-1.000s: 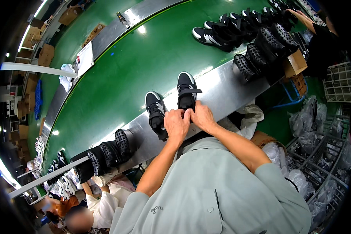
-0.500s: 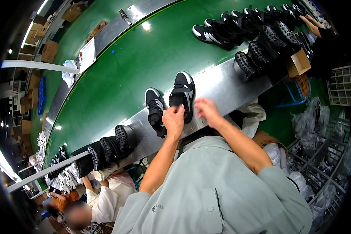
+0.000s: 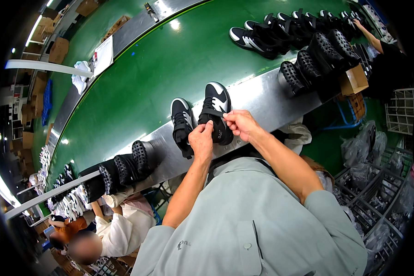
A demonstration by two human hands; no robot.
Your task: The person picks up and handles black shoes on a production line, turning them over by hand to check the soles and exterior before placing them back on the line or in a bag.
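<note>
Two black sneakers [image 3: 215,102] with white toe caps and side panels stand before me, toes pointing away, across the metal table edge. On the right one, my right hand [image 3: 244,125] pinches the end of the black strap [image 3: 211,112] that crosses the laces. The fingers of my left hand [image 3: 201,140] are closed on the tongue of the same shoe, at its opening. Just left of that hand stands the other sneaker [image 3: 182,120], touched by neither hand as far as I can see.
Several black-and-white sneakers [image 3: 253,40] line the green belt [image 3: 170,69] at the far right. Black studded boot-like forms [image 3: 293,76] sit along the metal edge [image 3: 262,103], with more [image 3: 140,154] at the left. A cardboard box [image 3: 354,79] stands at right. Co-workers [image 3: 126,230] work on both sides.
My right hand has come in from the right and taken hold of the strap end. My left hand stays at the shoe's tongue, slightly lower and left.
</note>
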